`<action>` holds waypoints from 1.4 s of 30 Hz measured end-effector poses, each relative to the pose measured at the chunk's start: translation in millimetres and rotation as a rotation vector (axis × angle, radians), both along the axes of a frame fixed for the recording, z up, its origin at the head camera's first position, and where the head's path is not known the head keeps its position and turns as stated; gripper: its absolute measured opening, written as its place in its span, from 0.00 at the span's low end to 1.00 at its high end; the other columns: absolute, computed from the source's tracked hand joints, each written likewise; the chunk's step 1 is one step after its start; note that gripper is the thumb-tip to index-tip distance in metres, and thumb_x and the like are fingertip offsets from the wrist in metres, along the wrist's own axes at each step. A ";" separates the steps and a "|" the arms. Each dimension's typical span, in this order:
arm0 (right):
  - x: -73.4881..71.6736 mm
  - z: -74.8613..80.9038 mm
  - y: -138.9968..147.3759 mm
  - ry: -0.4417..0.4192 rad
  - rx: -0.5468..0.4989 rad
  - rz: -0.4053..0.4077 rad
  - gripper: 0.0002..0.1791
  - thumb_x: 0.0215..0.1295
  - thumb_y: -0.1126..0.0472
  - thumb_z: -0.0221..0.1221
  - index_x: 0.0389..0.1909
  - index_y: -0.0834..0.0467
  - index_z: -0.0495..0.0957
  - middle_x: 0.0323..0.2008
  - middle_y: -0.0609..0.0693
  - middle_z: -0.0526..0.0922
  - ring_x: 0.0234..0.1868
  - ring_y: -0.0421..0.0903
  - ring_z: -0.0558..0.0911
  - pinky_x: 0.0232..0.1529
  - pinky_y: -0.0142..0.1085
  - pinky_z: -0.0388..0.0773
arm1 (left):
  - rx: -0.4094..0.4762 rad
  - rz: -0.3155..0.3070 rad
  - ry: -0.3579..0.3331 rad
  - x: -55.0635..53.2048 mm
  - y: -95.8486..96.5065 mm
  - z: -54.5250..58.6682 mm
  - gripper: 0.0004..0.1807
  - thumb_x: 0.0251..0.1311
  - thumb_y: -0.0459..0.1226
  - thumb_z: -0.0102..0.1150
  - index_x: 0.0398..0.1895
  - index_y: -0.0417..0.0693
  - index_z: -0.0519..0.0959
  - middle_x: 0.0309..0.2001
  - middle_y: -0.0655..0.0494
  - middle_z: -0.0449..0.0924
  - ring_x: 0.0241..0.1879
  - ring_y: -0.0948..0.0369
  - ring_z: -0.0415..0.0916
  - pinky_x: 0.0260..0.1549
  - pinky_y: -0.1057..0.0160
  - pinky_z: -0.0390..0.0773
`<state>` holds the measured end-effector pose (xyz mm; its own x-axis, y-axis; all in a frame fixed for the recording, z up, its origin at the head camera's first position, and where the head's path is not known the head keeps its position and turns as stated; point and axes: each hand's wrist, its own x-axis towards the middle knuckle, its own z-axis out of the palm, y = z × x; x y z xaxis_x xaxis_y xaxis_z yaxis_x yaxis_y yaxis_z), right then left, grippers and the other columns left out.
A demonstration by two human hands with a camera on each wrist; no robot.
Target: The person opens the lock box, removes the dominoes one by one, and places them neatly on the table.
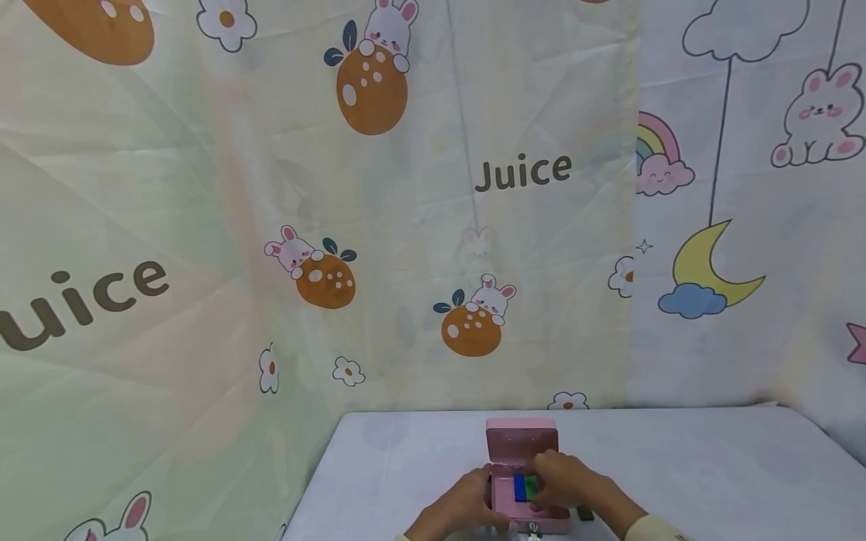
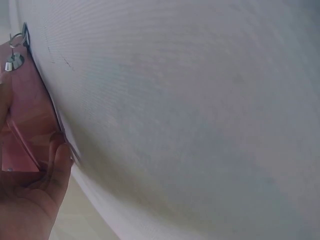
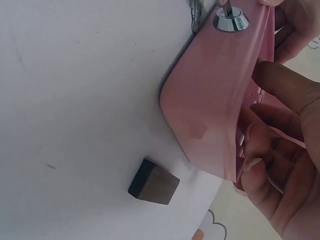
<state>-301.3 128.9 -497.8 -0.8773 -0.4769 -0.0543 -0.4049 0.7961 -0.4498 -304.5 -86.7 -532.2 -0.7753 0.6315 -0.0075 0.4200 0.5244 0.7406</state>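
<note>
At the front edge of the pink box (image 3: 205, 100), a metal lock (image 3: 231, 20) is fitted to the wall, with a key (image 3: 196, 15) hanging at it. The box stands on the pale bench (image 1: 386, 466), lid raised. The left hand (image 1: 469, 500) holds the box at its left side, thumb toward the front corner; this grip is narrow, closed around the wall. The right hand (image 1: 561, 481), below a pale sleeve (image 1: 652, 528), reaches over the right wall with bent fingers inside. Whether its grip holds anything cannot be told, the fingertips being partly hidden.

Within the box lie a blue block (image 1: 519, 488) and a green block (image 1: 531, 488), side by side, the green one nearest the right hand and partly covered by it. A dark block (image 3: 155, 184) lies on the bench just beside the box, to its right.

Handling, by judgement: the box appears stiff and fairly light, its smooth, glossy walls somewhat slippery; best held by the side walls, clear of the lid and hanging key. The blocks appear light, rigid and hardly fragile; pinch them by opposite faces.

Farther back, the lid (image 1: 519, 445) leans up from the rear edge. Beyond the bench hangs a printed cloth (image 1: 419, 188).
</note>
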 end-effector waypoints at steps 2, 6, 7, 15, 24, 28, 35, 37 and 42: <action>-1.0 -2.3 -0.4 0.002 0.001 -0.001 0.23 0.44 0.55 0.73 0.43 0.57 0.82 0.21 0.39 0.73 0.24 0.39 0.71 0.28 0.36 0.70 | -0.001 0.003 0.001 0.1 0.1 -0.6 0.37 0.43 0.38 0.74 0.59 0.56 0.67 0.44 0.67 0.77 0.36 0.72 0.74 0.34 0.71 0.76; -1.9 -4.9 -1.6 0.028 0.001 0.016 0.22 0.43 0.55 0.74 0.41 0.57 0.83 0.21 0.38 0.73 0.24 0.38 0.70 0.27 0.35 0.69 | 0.002 -0.011 0.022 -0.4 -0.5 -1.6 0.38 0.43 0.38 0.74 0.59 0.54 0.67 0.44 0.66 0.77 0.36 0.72 0.75 0.34 0.71 0.76; -2.0 -5.4 -2.1 0.036 0.005 0.020 0.21 0.43 0.55 0.74 0.40 0.56 0.83 0.21 0.38 0.73 0.24 0.38 0.70 0.26 0.35 0.69 | 0.005 -0.016 0.023 -0.6 -0.6 -1.7 0.38 0.43 0.38 0.74 0.59 0.54 0.67 0.44 0.66 0.77 0.36 0.72 0.75 0.34 0.71 0.76; -8.2 -11.9 -8.5 0.070 0.029 0.036 0.21 0.41 0.55 0.74 0.39 0.56 0.84 0.28 0.41 0.82 0.26 0.36 0.73 0.33 0.41 0.77 | 0.018 -0.025 0.011 -2.1 -1.0 -3.3 0.37 0.44 0.39 0.74 0.59 0.54 0.67 0.43 0.66 0.78 0.36 0.72 0.76 0.35 0.71 0.76; -11.6 -16.5 -13.8 0.069 0.091 -0.012 0.22 0.41 0.52 0.74 0.39 0.57 0.83 0.28 0.43 0.80 0.28 0.39 0.74 0.35 0.44 0.78 | 0.022 -0.024 0.013 -2.2 -1.6 -6.3 0.37 0.42 0.37 0.73 0.58 0.54 0.68 0.42 0.68 0.78 0.37 0.72 0.76 0.36 0.71 0.76; -11.9 -16.8 -14.8 0.080 0.096 -0.013 0.19 0.43 0.53 0.73 0.36 0.57 0.83 0.25 0.42 0.78 0.25 0.38 0.72 0.31 0.40 0.77 | 0.017 -0.026 0.039 -2.9 -1.3 -6.3 0.38 0.41 0.38 0.74 0.59 0.53 0.68 0.42 0.67 0.78 0.35 0.73 0.75 0.35 0.71 0.76; -13.4 -16.6 -16.6 0.107 0.111 -0.013 0.17 0.43 0.54 0.73 0.34 0.56 0.82 0.23 0.42 0.77 0.24 0.38 0.71 0.30 0.37 0.75 | -0.008 -0.029 0.071 -5.0 -2.1 -4.4 0.39 0.41 0.39 0.75 0.60 0.52 0.67 0.44 0.66 0.77 0.35 0.73 0.74 0.33 0.72 0.75; -13.4 -16.5 -16.8 0.110 0.112 -0.017 0.18 0.43 0.53 0.73 0.34 0.56 0.82 0.23 0.42 0.76 0.24 0.38 0.71 0.30 0.37 0.75 | -0.004 -0.032 0.057 -5.2 -2.1 -4.5 0.38 0.41 0.39 0.75 0.59 0.53 0.67 0.43 0.66 0.77 0.34 0.73 0.75 0.33 0.72 0.75; -10.7 -16.6 -18.0 0.144 0.098 -0.006 0.18 0.43 0.53 0.73 0.33 0.56 0.80 0.23 0.41 0.74 0.24 0.38 0.69 0.29 0.36 0.73 | 0.010 -0.039 0.022 -5.2 -1.1 -5.7 0.37 0.42 0.38 0.74 0.58 0.55 0.68 0.41 0.68 0.78 0.33 0.72 0.76 0.32 0.71 0.76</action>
<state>-312.0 110.9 -514.4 -0.8822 -0.4701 0.0261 -0.4545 0.8359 -0.3076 -309.7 -87.8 -537.9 -0.7502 0.6610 0.0163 0.4564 0.4998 0.7361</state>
